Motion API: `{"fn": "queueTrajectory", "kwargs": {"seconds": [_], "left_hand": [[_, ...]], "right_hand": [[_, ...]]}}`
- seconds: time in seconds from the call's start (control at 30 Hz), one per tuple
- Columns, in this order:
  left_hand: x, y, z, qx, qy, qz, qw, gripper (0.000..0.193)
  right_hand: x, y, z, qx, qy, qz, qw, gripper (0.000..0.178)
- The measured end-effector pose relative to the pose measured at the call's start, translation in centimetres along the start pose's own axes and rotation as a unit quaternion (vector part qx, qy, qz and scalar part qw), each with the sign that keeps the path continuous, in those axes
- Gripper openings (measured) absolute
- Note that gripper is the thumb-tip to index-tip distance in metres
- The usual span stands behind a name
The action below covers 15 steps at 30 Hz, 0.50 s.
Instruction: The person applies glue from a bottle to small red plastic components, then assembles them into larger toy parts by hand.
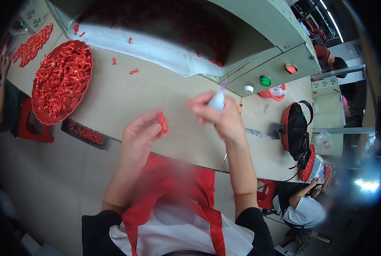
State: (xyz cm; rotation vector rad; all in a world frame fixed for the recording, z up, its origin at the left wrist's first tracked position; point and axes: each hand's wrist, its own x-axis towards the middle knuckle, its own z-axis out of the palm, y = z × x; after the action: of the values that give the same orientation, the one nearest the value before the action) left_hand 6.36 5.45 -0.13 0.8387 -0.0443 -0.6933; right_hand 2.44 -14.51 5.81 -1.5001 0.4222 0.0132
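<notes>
Above the pale worktable, my left hand is closed, pinching a small glossy red plastic figure upright between thumb and fingers. To its right and slightly farther off, my right hand is wrapped round a small white squeeze bottle with a thin purple tip pointing up and away. The two hands are apart. Something reddish shows at the right fingertips; whether it is a second small piece I cannot tell. Several loose red figures lie on the table beyond my hands.
A scalloped red basin heaped with red figures stands at left, above a dark tray of more pieces. Ahead is a pale green machine housing over white sheeting. At right lie a black bag and red basket. Other people sit at both sides.
</notes>
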Motion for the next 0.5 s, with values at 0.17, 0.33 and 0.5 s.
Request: {"fn": "queueTrajectory", "kwargs": {"seconds": [0.17, 0.33, 0.5], "left_hand": [[-0.4, -1.2, 1.7, 0.004, -0.059, -0.037, 0.998, 0.030], [-0.9, -2.7, 2.9, 0.047, -0.077, -0.038, 0.995, 0.029], [-1.5, -3.3, 4.5, 0.085, -0.067, -0.023, 0.994, 0.026]], "right_hand": [[-5.4, 2.4, -0.2, 0.170, -0.013, 0.037, 0.985, 0.014], [-7.5, 3.2, -0.7, 0.156, 0.031, 0.005, 0.987, 0.015], [-9.3, 2.9, -1.0, 0.059, 0.074, -0.055, 0.994, 0.015]]}}
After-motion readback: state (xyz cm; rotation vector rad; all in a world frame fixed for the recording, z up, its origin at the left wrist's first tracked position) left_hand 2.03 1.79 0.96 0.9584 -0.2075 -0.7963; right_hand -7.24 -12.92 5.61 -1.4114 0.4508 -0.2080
